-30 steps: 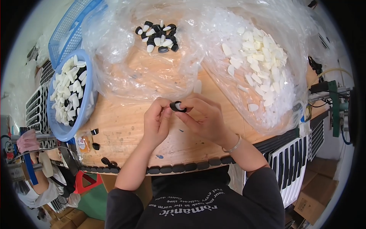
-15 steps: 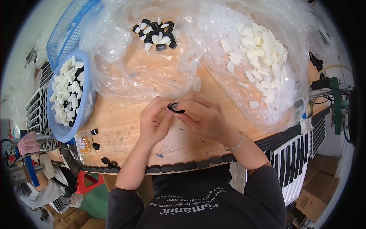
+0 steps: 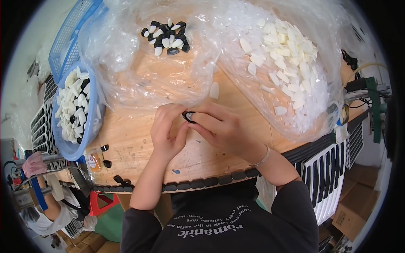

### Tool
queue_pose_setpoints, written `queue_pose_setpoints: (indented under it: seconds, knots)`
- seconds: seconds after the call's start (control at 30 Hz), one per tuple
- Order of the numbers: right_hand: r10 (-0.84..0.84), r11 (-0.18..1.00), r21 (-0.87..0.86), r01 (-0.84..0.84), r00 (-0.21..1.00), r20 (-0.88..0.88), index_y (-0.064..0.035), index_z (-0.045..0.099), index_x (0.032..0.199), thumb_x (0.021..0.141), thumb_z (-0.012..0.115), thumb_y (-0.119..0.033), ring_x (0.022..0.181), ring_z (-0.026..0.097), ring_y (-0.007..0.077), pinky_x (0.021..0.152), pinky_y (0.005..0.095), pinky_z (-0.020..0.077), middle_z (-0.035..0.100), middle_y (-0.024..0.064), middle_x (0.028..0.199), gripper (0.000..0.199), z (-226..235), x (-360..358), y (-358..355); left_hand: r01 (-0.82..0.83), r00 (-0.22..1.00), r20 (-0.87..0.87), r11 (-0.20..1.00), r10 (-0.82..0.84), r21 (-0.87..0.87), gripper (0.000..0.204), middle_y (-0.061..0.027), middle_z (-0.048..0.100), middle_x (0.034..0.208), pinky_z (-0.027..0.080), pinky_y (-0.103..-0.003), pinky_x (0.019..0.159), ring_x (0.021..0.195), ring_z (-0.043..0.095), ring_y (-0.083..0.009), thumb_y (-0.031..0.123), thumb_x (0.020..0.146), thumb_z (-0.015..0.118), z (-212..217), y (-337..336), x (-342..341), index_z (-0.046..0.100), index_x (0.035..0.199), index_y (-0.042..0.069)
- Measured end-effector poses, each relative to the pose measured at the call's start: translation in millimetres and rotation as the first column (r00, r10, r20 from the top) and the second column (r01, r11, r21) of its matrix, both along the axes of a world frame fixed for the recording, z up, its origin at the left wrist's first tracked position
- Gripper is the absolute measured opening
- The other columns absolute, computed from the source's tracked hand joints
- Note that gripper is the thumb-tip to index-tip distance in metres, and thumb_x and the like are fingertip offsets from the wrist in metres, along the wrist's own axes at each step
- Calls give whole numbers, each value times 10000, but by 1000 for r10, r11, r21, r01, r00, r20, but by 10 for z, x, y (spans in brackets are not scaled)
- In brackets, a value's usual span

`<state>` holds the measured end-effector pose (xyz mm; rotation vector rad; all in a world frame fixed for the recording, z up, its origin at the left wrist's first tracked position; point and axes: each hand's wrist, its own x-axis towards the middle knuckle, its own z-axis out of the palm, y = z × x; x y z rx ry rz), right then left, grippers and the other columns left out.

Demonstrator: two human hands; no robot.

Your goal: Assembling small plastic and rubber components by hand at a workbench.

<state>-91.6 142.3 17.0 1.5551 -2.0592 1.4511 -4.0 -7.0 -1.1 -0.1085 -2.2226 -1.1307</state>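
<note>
Seemingly midway, both hands (image 3: 198, 130) pinch one small black oval plastic ring (image 3: 188, 117) in a narrow grip, white inserts (image 3: 287, 55) still heaped.

Both hands met over the middle of the workbench (image 3: 126, 147), the left hand (image 3: 166, 133) and the right hand (image 3: 225, 130) pinching a small ring-shaped piece (image 3: 188, 116) between them, just in front of the plastic sheeting (image 3: 139, 84) spread across the far half. On that sheeting a small heap of caps (image 3: 166, 39) sat toward the far edge and a big pile of flat pieces (image 3: 291, 63) lay toward the far right corner, with one loose flat piece (image 3: 214, 90) just behind the hands. A basket of pieces (image 3: 76, 111) sat at the left edge, and a row of pads (image 3: 198, 184) ran along the near edge.
</note>
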Motion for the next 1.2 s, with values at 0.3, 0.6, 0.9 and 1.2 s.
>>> queue_pose_setpoints:
  seconds: [0.3, 0.6, 0.9, 1.2]
  knots:
    - [-6, 999, -39, 6, 1000, -17, -50, 553, 808, 771, 670, -72, 679, 606, 206, 587, 292, 496, 572, 57, 822, 124, 24, -2, -10, 12, 1000, 4, 990, -12, 143, 223, -144, 657, 941, 467, -350, 825, 874, 595, -289, -78, 763, 615, -53, -30, -5, 639, 978, -24]
    - [22, 1000, -16, -20, 989, 148, -17, 604, 901, 765, 724, -38, 664, 621, 224, 572, 301, 493, 624, 85, 790, 182, 56, 28, 3, 56, 998, -18, 968, -54, 243, 164, -131, 661, 923, 460, -340, 817, 862, 592, -259, -73, 768, 632, -100, -30, 2, 639, 924, -23]
    - [-48, 998, 46, 46, 998, 51, -11, 618, 933, 770, 723, -53, 675, 622, 239, 586, 311, 500, 626, 101, 792, 198, 41, 57, -2, -103, 981, -182, 977, 68, -189, 453, -181, 646, 1011, 490, -382, 806, 893, 602, -328, -58, 666, 722, -59, 31, -27, 598, 1102, -63]
    - [11, 1000, -10, -12, 999, -40, 32, 621, 933, 759, 646, 32, 797, 662, 274, 678, 316, 545, 646, 142, 989, 176, -32, 14, -9, -148, 962, -264, 943, 67, -299, 483, -190, 644, 955, 506, -384, 736, 815, 610, -324, -65, 632, 745, -37, 14, -21, 602, 1093, -84]
